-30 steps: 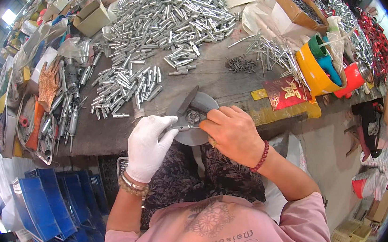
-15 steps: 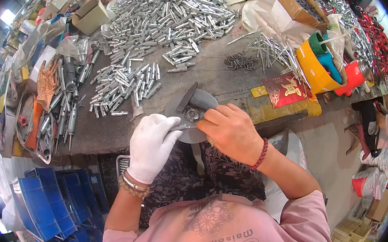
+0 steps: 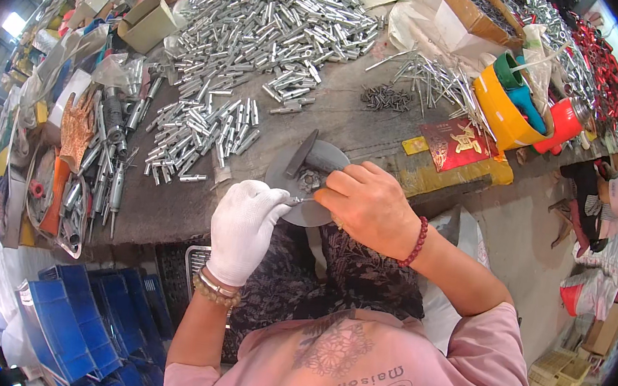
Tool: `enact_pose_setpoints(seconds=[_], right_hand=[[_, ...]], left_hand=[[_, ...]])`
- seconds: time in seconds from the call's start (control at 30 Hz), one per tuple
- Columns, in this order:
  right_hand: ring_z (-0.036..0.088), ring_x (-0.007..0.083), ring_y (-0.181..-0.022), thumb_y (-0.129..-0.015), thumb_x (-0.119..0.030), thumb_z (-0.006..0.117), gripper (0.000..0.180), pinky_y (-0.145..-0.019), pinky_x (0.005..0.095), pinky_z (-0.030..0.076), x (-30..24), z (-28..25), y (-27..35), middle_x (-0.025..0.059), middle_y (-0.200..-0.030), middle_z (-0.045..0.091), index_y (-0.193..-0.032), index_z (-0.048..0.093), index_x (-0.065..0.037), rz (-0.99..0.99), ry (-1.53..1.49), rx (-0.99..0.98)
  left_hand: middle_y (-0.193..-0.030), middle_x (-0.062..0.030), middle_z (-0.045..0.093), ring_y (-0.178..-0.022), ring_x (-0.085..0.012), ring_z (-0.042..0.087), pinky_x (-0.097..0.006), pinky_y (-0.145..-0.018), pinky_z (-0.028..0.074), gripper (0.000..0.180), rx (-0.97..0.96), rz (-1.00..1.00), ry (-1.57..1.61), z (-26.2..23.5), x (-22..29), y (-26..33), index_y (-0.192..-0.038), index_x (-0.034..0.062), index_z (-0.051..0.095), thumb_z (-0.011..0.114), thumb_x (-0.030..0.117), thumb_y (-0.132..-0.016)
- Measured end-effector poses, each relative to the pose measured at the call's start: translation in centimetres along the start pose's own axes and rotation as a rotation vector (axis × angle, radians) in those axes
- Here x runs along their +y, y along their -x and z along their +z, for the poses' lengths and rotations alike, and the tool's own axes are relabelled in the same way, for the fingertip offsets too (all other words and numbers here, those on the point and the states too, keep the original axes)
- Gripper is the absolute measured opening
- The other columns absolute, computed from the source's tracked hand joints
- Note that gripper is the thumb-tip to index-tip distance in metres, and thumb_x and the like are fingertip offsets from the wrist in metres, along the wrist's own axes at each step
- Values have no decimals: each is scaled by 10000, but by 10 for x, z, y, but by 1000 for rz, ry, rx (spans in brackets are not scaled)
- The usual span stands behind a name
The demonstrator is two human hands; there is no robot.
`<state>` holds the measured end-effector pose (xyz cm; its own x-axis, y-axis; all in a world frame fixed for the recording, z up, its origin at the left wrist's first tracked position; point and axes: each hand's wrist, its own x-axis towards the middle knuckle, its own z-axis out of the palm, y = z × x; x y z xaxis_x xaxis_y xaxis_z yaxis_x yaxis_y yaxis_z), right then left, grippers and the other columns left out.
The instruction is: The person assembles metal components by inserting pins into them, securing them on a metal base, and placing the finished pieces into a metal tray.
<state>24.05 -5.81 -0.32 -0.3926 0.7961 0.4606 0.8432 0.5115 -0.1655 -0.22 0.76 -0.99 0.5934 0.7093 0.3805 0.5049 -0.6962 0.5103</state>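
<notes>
The gloved left hand (image 3: 243, 229) is still pinching a small metal part (image 3: 299, 201); the bare right hand (image 3: 369, 205) has shifted toward three o'clock, pressing it against the round disc (image 3: 310, 164).

Head view — single fisheye, worn high, facing steeply down; hands close at centre, bench (image 3: 375, 136) toward 12 o'clock.

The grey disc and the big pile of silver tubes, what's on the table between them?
In the head view, a smaller bunch of tubes lies between the disc and the big pile, then bare bench next to the disc.
</notes>
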Motion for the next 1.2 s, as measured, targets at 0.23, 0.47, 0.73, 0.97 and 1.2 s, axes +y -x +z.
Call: enact_pose_setpoints(seconds=[0.23, 0.47, 0.73, 0.97, 1.2], right_hand=[[638, 207, -967, -855, -148, 699, 69, -881, 369, 526, 2, 1, -1, 10, -958, 592, -920, 698, -125, -17, -12, -11], [638, 222, -962, -849, -142, 703, 148, -870, 371, 527, 3, 10, -6, 24, -977, 592, -995, 722, -126, -51, -29, 5], [722, 343, -963, -833, -58, 783, 167, -835, 461, 598, 82, -18, 17, 99, -960, 706, -989, 761, -112, 502, 17, 267], [726, 337, -1045, -859, -15, 748, 192, -902, 451, 586, 139, -15, 26, 100, -1042, 713, -1028, 771, -106, 633, -40, 128], [712, 391, -1093, -889, 9, 688, 218, -938, 485, 572, 146, -1, 5, 146, -1148, 697, -1073, 740, -96, 680, 48, -56]], left_hand=[[-983, -64, 702, -964, -311, 672, -445, -852, 536, 185, 78, 72, -21, 11, -6, 9, -1078, 123, 792, 826, 151, -898], [-967, -83, 690, -937, -322, 655, -445, -828, 521, 231, 99, 66, 30, 14, -7, 9, -1102, 104, 798, 831, 101, -873], [-980, -100, 695, -955, -311, 667, -421, -860, 539, 242, 98, 53, 26, 10, -2, 11, -1095, 64, 784, 834, 20, -862], [-1007, -85, 689, -960, -319, 662, -442, -843, 523, 324, 127, 52, 47, 18, -3, 19, -1125, 104, 783, 862, 55, -815], [-989, -88, 693, -963, -322, 660, -435, -859, 528, 270, 113, 26, 2, 8, 0, 17, -1105, 94, 786, 848, 56, -845]])
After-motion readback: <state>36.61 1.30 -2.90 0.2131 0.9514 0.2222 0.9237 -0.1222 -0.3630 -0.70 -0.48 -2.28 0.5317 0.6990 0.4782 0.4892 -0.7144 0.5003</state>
